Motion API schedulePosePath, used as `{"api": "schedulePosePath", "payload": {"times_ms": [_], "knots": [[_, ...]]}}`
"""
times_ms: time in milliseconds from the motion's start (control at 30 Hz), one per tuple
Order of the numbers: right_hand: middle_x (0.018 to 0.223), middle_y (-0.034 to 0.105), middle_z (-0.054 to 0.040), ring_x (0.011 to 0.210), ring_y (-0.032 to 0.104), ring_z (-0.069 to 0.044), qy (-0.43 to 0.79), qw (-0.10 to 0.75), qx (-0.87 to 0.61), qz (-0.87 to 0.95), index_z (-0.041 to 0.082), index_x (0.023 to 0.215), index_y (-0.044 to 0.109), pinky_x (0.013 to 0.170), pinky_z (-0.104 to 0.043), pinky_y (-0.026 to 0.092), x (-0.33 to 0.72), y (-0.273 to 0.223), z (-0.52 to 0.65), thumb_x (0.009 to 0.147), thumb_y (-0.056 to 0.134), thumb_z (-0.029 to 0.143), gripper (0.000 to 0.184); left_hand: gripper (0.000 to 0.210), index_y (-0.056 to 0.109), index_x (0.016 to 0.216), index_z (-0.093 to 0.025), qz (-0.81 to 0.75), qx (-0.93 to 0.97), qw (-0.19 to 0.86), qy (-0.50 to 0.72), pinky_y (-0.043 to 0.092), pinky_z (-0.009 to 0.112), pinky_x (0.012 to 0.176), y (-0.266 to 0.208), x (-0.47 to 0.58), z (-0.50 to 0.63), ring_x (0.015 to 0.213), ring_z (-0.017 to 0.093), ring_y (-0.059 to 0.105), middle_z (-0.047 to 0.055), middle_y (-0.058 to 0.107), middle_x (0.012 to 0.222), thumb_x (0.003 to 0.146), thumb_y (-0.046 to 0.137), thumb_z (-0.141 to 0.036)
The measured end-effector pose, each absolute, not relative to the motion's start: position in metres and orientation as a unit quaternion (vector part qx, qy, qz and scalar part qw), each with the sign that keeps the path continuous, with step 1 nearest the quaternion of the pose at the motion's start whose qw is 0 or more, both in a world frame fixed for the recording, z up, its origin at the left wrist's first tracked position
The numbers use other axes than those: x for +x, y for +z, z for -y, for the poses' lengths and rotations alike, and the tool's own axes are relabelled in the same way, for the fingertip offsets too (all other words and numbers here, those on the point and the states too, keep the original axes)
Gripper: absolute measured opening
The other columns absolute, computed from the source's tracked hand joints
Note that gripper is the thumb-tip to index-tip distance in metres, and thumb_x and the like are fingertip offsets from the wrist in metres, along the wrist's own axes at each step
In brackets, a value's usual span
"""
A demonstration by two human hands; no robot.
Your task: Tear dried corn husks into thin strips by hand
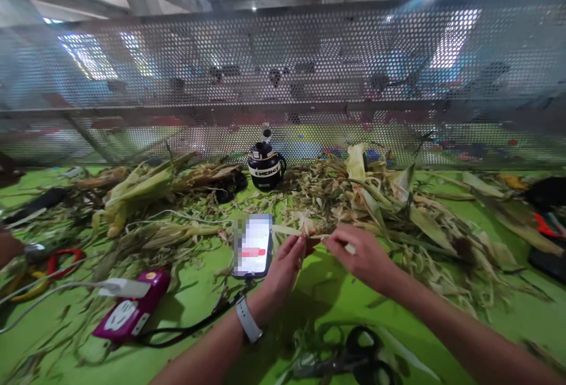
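A narrow pale strip of corn husk point(285, 230) stretches between my two hands above the green table. My left hand point(288, 258), with a white-banded watch point(248, 319) on its wrist, pinches the strip near its middle. At the strip's right end, the fingers of my right hand point(358, 252) are closed on it. Just left of my left hand lies a phone point(254, 246) with a lit screen. Black-handled scissors point(349, 358) rest on the table below my hands, partly among husk scraps.
Piles of corn husks point(367, 190) spread at the back right, more husks point(141, 193) at the left. A black jug marked ENERGY point(265, 167) stands before a perforated metal screen point(283, 66). A purple power bank point(132, 308) with cables lies left. Another person's hand point(11, 247) shows at the left edge.
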State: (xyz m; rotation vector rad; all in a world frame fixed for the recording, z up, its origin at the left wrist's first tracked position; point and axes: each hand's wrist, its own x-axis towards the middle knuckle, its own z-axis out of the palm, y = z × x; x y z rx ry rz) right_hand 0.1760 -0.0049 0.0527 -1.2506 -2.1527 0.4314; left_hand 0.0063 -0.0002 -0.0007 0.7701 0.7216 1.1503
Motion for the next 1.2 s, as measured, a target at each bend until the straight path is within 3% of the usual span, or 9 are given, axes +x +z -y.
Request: {"api": "schedulePosePath", "payload": {"times_ms": [67, 100, 167, 300, 400, 533, 733, 1000, 1200], "knots": [[0.077, 0.065, -0.0055, 0.069, 0.057, -0.017, 0.258, 0.267, -0.471, 0.800, 0.018, 0.079, 0.065, 0.064, -0.028, 0.043, 0.165, 0.041, 0.008, 0.085, 0.051, 0.036, 0.024, 0.028, 0.067, 0.088, -0.018, -0.339, 0.348, 0.701, 0.522, 0.044, 0.027, 0.083, 0.000, 0.008, 0.003, 0.088, 0.017, 0.061, 0.004, 0.069, 0.091, 0.070, 0.070, -0.040], [0.089, 0.066, -0.0075, 0.076, 0.059, -0.018, 0.295, 0.267, -0.464, 0.791, 0.018, 0.090, 0.066, 0.068, -0.028, 0.045, 0.159, 0.035, 0.008, 0.083, 0.054, 0.036, 0.023, 0.029, 0.067, 0.087, -0.018, -0.348, 0.346, 0.698, 0.522, 0.044, 0.027, 0.081, 0.000, 0.009, 0.004, 0.087, 0.017, 0.061, 0.004, 0.069, 0.089, 0.068, 0.072, -0.040], [0.095, 0.067, -0.0090, 0.084, 0.060, -0.021, 0.370, 0.271, -0.451, 0.766, 0.016, 0.098, 0.065, 0.075, -0.031, 0.047, 0.152, 0.024, 0.007, 0.081, 0.056, 0.035, 0.027, 0.034, 0.066, 0.086, -0.018, -0.366, 0.331, 0.693, 0.525, 0.046, 0.027, 0.077, 0.000, 0.010, 0.006, 0.083, 0.017, 0.061, 0.002, 0.069, 0.084, 0.062, 0.076, -0.040], [0.089, 0.068, -0.0056, 0.089, 0.060, -0.022, 0.528, 0.300, -0.408, 0.682, 0.015, 0.092, 0.066, 0.084, -0.035, 0.046, 0.148, 0.012, 0.004, 0.079, 0.055, 0.037, 0.027, 0.037, 0.066, 0.088, -0.018, -0.368, 0.305, 0.700, 0.531, 0.047, 0.027, 0.072, 0.001, 0.011, 0.008, 0.076, 0.016, 0.062, 0.002, 0.069, 0.080, 0.059, 0.079, -0.037], [0.078, 0.066, -0.0020, 0.076, 0.059, -0.018, 0.575, 0.303, -0.421, 0.633, 0.015, 0.081, 0.064, 0.075, -0.032, 0.046, 0.151, 0.010, 0.003, 0.076, 0.058, 0.043, 0.029, 0.037, 0.068, 0.089, -0.016, -0.362, 0.319, 0.709, 0.514, 0.046, 0.026, 0.072, 0.002, 0.010, 0.006, 0.080, 0.018, 0.061, 0.005, 0.070, 0.082, 0.061, 0.077, -0.038], [0.062, 0.056, 0.0017, 0.059, 0.051, -0.012, 0.563, 0.293, -0.440, 0.635, 0.016, 0.067, 0.056, 0.061, -0.025, 0.041, 0.155, 0.011, 0.000, 0.077, 0.055, 0.048, 0.034, 0.036, 0.069, 0.088, -0.014, -0.376, 0.353, 0.683, 0.517, 0.045, 0.027, 0.073, 0.003, 0.007, 0.002, 0.083, 0.019, 0.060, 0.006, 0.069, 0.082, 0.063, 0.076, -0.039], [0.063, 0.058, 0.0000, 0.062, 0.053, -0.013, 0.505, 0.278, -0.442, 0.688, 0.017, 0.063, 0.053, 0.063, -0.026, 0.042, 0.159, 0.020, -0.001, 0.082, 0.049, 0.041, 0.031, 0.030, 0.067, 0.080, -0.015, -0.432, 0.439, 0.624, 0.482, 0.042, 0.026, 0.074, 0.003, 0.000, -0.002, 0.079, 0.017, 0.058, 0.003, 0.066, 0.079, 0.066, 0.073, -0.041], [0.057, 0.047, 0.0031, 0.055, 0.043, -0.011, 0.476, 0.263, -0.455, 0.705, 0.018, 0.061, 0.047, 0.054, -0.023, 0.035, 0.161, 0.023, 0.000, 0.081, 0.045, 0.036, 0.027, 0.029, 0.069, 0.081, -0.016, -0.387, 0.364, 0.714, 0.456, 0.043, 0.025, 0.077, 0.001, 0.000, -0.002, 0.079, 0.014, 0.058, 0.003, 0.068, 0.084, 0.063, 0.075, -0.038], [0.056, 0.042, 0.0034, 0.055, 0.039, -0.011, 0.409, 0.216, -0.446, 0.766, 0.019, 0.057, 0.042, 0.051, -0.023, 0.029, 0.162, 0.033, 0.001, 0.082, 0.042, 0.029, 0.026, 0.029, 0.064, 0.072, -0.014, -0.380, 0.300, 0.739, 0.469, 0.043, 0.022, 0.065, 0.000, -0.003, -0.008, 0.065, 0.011, 0.055, 0.000, 0.061, 0.068, 0.057, 0.080, -0.032]]}}
